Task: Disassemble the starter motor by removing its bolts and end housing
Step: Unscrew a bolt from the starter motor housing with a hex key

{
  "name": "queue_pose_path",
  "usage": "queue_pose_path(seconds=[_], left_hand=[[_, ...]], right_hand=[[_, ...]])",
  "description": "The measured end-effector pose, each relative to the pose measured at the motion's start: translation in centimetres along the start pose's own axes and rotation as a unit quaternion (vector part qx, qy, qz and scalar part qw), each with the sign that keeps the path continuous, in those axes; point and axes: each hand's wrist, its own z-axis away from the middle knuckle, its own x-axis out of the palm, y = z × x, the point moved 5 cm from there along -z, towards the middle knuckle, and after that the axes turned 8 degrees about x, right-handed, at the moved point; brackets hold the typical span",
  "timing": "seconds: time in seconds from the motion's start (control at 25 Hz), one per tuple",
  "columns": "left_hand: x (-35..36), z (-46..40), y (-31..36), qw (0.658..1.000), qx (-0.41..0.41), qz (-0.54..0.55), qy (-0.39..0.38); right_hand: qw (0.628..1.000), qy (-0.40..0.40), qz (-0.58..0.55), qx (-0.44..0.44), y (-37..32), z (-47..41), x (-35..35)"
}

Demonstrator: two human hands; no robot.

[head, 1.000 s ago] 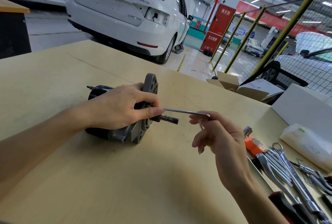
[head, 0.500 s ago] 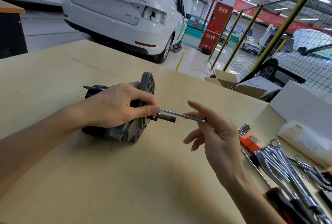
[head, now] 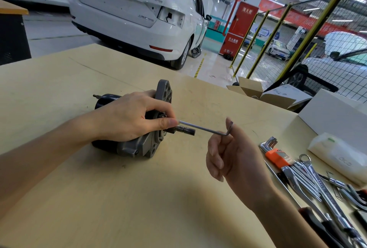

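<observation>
The starter motor (head: 143, 144) lies on its side on the wooden table (head: 119, 198), black body to the left, grey end housing (head: 163, 93) and output shaft (head: 186, 130) to the right. My left hand (head: 129, 118) grips the motor from above, thumb stretched along the long arm of a hex key (head: 204, 128) that enters the housing face. My right hand (head: 230, 152) is at the key's bent short end, which points up against my fingers; the fingers look loosely curled.
An orange-held hex key set (head: 276, 154), several wrenches (head: 309, 178) and a white bag (head: 337, 154) lie at the right. A white box (head: 333, 114) and an open carton (head: 258, 90) stand behind them. Cars and a mesh fence are beyond the table.
The hex key has turned: its short end, first level toward my right hand, now points up. My right hand has rolled with it and dropped slightly. My left hand stays on the motor.
</observation>
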Motion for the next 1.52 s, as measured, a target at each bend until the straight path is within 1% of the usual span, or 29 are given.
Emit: queue_pose_path(seconds=[0.08, 0.24, 0.32, 0.52, 0.68, 0.8, 0.92, 1.08, 1.2, 1.32, 1.4, 1.52], left_hand=[[0.0, 0.0, -0.1, 1.000, -0.003, -0.003, -0.001], [0.0, 0.0, 0.0, 1.000, -0.002, -0.002, -0.002], [0.0, 0.0, 0.0, 1.000, -0.006, 0.000, 0.001], [-0.1, 0.0, 0.0, 1.000, -0.011, -0.005, -0.002], [-0.1, 0.1, 0.0, 1.000, -0.016, 0.007, -0.006], [0.0, 0.1, 0.0, 1.000, -0.020, 0.007, -0.013], [0.0, 0.1, 0.1, 1.000, -0.017, 0.009, -0.012], [0.0, 0.1, 0.3, 1.000, -0.010, 0.007, -0.012], [0.0, 0.1, 0.4, 1.000, -0.009, 0.010, -0.012], [0.0, 0.1, 0.3, 1.000, -0.010, 0.009, -0.011], [0.0, 0.0, 0.2, 1.000, -0.011, 0.006, -0.007], [0.0, 0.1, 0.2, 1.000, -0.010, 0.002, -0.002]], right_hand=[[1.000, -0.020, -0.009, -0.021, -0.2, 0.1, 0.1], [0.998, -0.015, 0.014, -0.065, -0.5, 0.3, 0.0], [0.996, 0.000, 0.039, -0.079, -0.4, 0.4, -0.1], [0.986, 0.066, 0.115, -0.097, -0.2, 0.5, -0.6], [0.974, 0.098, 0.167, -0.117, -0.3, 0.5, -0.4], [0.969, 0.106, 0.189, -0.122, -0.3, 0.5, -0.3], [0.971, 0.110, 0.173, -0.124, -0.3, 0.4, -0.4], [0.984, 0.123, 0.086, -0.091, -0.3, 0.3, -0.8], [0.996, 0.078, 0.004, -0.037, -0.2, 0.1, -0.6], [1.000, -0.008, -0.016, 0.003, 0.0, 0.1, 0.1], [0.999, -0.045, -0.010, -0.009, -0.1, 0.1, 0.4], [0.998, -0.038, 0.017, -0.056, -0.4, 0.4, 0.3]])
